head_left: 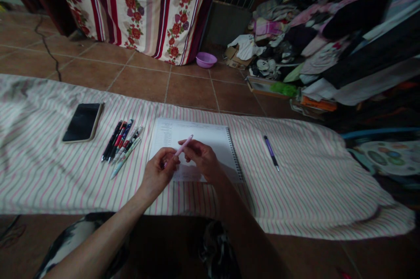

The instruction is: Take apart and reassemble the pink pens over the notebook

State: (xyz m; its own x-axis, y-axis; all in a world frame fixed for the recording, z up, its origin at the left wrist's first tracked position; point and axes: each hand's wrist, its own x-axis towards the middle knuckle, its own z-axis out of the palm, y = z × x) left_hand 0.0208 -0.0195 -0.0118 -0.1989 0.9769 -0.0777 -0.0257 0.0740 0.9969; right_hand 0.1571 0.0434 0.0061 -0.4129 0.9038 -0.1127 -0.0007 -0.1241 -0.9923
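A pink pen (184, 145) is held slanting above the notebook, its upper end pointing away to the right. My left hand (161, 166) is closed around its lower part. My right hand (202, 157) has its fingers bent together by the pen's upper part, the thumb and fingertips touching it. Under both hands lies an open spiral notebook (210, 132), with printed or written lines along its left side and the coil on the right. Several pens (122, 141) lie side by side to the left. A purple and black pen (271, 153) rests alone to the right.
A striped cloth (305, 182) covers the low table. On its left lies a dark-screened phone (83, 122). Beyond are a tiled floor (144, 79), a floral curtain (131, 7), a purple basin (206, 60) and piled clothes (311, 38) at the right.
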